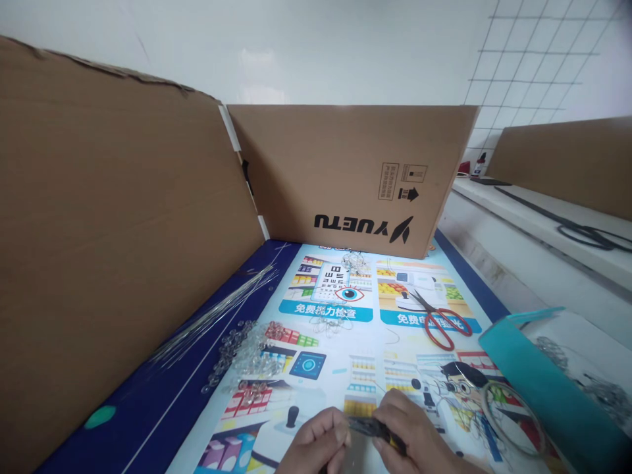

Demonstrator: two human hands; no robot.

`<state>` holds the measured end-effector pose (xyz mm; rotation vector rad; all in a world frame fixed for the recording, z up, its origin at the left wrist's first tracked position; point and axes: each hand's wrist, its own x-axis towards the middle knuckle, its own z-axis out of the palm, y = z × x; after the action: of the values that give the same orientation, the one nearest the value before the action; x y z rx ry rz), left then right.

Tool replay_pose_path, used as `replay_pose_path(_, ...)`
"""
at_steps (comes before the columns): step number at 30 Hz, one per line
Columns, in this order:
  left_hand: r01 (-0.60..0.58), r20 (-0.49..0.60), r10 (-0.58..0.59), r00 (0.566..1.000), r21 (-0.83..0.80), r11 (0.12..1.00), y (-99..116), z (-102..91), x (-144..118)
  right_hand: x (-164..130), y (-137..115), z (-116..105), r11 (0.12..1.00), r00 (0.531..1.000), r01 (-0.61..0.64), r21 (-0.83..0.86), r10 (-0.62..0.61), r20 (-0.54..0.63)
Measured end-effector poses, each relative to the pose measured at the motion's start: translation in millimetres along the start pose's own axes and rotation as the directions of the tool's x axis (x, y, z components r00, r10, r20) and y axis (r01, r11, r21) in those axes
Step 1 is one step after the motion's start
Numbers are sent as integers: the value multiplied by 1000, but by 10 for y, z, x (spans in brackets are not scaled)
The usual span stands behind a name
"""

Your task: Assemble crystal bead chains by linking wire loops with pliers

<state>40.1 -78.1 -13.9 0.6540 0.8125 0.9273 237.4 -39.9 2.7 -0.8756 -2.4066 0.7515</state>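
At the bottom middle of the head view, my right hand (pixel 413 431) is wrapped around a pair of pliers (pixel 364 426) with dark jaws and partly yellow handles. The jaws point left, towards my left hand (pixel 316 440), whose thumb and fingers are pinched together right at their tip. Whatever sits between those fingers is too small to make out. Left of my hands, a spread of clear round beads (pixel 254 352) lies on the printed sheet. Beyond the pliers are small pieces of bent wire (pixel 328 322).
Straight wires (pixel 217 316) lie along the left cardboard wall (pixel 123 210). Red-handled scissors (pixel 439 326) rest at the right. A wire coil (pixel 513 421) lies beside a teal box (pixel 543 375) holding tangled wire pieces. Another cardboard panel (pixel 345 164) stands at the back.
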Motion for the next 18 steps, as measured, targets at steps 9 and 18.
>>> replay_pose_path(9,21,92,-17,996,-45,999,-22,-42,9,-7,-44,-41,997,1000,5,-72,-3,28)
replay_pose_path(18,42,135,-34,990,-56,998,-20,-62,1,-8,-48,-14,987,997,-20,-159,31,65)
